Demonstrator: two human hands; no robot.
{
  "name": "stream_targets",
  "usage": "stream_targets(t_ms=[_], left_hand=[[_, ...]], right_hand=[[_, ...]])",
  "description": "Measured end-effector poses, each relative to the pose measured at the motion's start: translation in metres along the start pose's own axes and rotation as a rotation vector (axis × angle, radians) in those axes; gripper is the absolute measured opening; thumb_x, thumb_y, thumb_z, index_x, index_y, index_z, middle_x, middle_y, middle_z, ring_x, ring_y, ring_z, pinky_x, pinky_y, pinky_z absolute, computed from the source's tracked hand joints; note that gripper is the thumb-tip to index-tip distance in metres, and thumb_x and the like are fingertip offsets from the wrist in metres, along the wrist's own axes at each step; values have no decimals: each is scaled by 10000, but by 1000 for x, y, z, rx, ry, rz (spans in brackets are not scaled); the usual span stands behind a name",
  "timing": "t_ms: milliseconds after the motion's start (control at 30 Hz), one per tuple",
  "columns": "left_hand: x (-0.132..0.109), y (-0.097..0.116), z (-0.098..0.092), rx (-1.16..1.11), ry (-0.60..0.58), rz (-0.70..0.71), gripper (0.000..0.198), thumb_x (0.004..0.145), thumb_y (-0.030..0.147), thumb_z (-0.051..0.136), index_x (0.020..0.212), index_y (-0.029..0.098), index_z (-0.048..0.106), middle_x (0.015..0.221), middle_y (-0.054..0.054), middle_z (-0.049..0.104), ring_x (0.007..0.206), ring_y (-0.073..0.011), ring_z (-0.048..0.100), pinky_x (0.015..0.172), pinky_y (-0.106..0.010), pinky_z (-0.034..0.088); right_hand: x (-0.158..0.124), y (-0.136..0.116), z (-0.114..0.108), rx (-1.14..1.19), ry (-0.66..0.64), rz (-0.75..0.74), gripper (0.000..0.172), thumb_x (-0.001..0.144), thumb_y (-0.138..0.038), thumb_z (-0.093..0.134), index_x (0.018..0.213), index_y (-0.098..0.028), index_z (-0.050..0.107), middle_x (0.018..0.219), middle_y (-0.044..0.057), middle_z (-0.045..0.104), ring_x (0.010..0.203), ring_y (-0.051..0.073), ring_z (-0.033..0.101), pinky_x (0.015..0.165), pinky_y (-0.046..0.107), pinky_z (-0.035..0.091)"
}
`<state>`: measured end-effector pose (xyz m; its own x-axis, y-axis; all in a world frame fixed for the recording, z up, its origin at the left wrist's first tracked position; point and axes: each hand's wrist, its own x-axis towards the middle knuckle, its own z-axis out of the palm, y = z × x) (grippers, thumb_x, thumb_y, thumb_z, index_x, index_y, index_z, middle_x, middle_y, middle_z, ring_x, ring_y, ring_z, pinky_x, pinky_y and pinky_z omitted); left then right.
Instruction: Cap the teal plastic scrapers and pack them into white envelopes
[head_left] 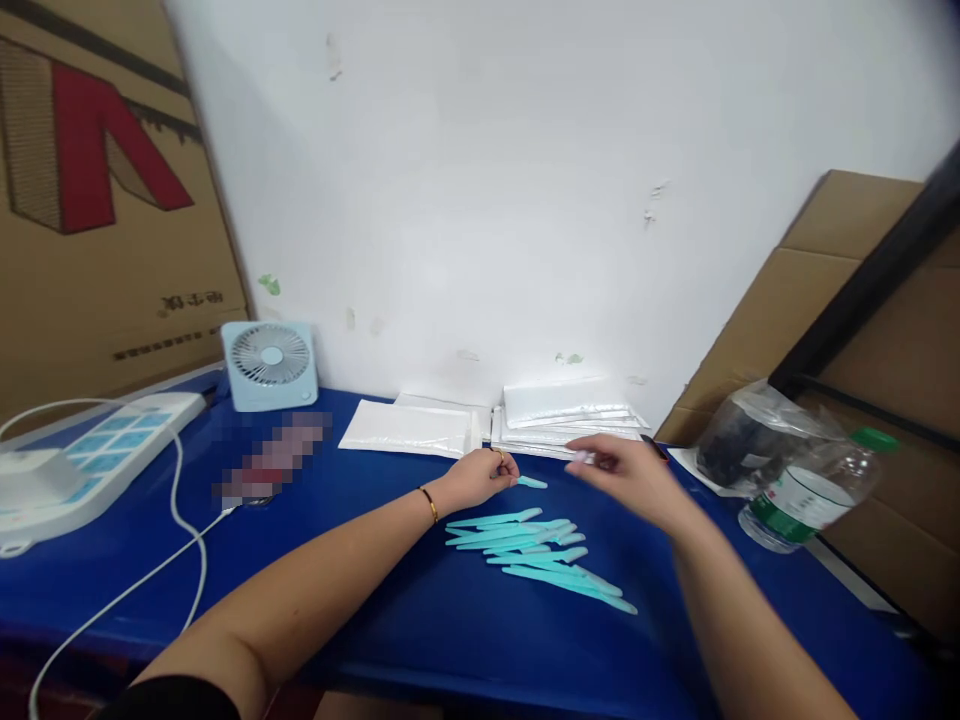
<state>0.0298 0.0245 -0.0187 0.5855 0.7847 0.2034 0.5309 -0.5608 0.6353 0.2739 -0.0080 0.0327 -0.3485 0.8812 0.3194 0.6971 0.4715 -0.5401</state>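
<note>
My left hand (484,478) pinches a turquoise eyebrow razor (532,483), whose paler end points to the right. To its right, my right hand (622,475) is closed, with something small and pale at the fingertips that is too blurred to name. Just below both hands, several more turquoise eyebrow razors (517,542) lie in a loose, overlapping pile on the blue table (420,630), mostly with their paler ends to the right. Behind my left hand lies a white padded envelope (405,428). A stack of white padded envelopes (566,405) sits behind my right hand.
A light blue fan (271,365) stands at the back left, beside a white power strip (112,450). A white cable (142,575) crosses the left side, near a pixelated object (277,460). On the right are a green-capped bottle (814,500) and a plastic-wrapped dark container (739,440).
</note>
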Motion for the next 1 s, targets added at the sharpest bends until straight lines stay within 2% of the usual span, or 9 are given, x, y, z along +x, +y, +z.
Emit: stream_targets(t_ms=[100,200,333,467,533,633,733,900,1000], left_hand=[[6,1,6,58,68,40,182,836,316,485,892,187,600,868,-16,630,782,-133,574,707,-237,439],[11,-3,11,94,81,37,190,844,323,475,894,186,597,875,-21,626,785,-139,570,709,-246,445],[12,-11,11,196,97,0,166,843,288,474,869,192,606,860,-25,628,795,-153,570,727,-268,446],[10,-16,10,332,124,45,168,825,293,530,958,222,605,963,-29,622,926,-180,548,835,-311,420],[8,-17,11,345,140,57,212,825,319,539,1006,223,594,1003,-36,614,960,-185,537,861,-318,412],[6,-14,10,331,133,53,215,829,350,532,979,218,609,982,-36,619,949,-186,537,850,-314,415],[1,-8,6,312,144,88,236,858,387,478,961,228,617,954,-25,628,932,-176,543,829,-298,408],[-4,-1,-3,375,-10,186,236,864,370,470,823,219,648,818,0,662,809,-160,577,759,-273,388],[-2,-2,-6,394,4,154,292,889,350,424,766,200,643,848,-5,677,801,-153,587,753,-266,384]], right_hand=[[6,5,29,84,-129,29,306,746,-435,624,907,-178,671,659,5,617,575,133,530,530,245,417],[9,21,45,149,-164,27,281,789,-424,557,776,-171,679,598,-5,589,541,118,497,502,230,360],[5,45,36,64,-82,84,253,775,-401,581,793,-179,700,656,13,602,585,131,510,543,243,369],[2,39,30,-45,-40,-7,189,731,-366,648,818,-209,706,829,41,588,739,162,538,650,264,403],[2,26,37,-19,-103,-77,183,731,-366,655,840,-224,696,859,38,566,773,163,534,656,257,407],[3,9,50,-8,-239,-150,184,714,-363,679,842,-232,676,837,21,545,767,155,520,645,246,398],[4,6,55,-38,-268,-169,139,719,-335,681,787,-216,655,799,12,533,760,150,504,661,246,388],[4,23,48,25,-193,-107,121,737,-308,661,744,-193,626,793,8,517,695,127,489,611,234,377],[3,32,43,55,-112,-50,126,720,-302,676,729,-187,625,778,2,506,684,122,484,608,235,376]])
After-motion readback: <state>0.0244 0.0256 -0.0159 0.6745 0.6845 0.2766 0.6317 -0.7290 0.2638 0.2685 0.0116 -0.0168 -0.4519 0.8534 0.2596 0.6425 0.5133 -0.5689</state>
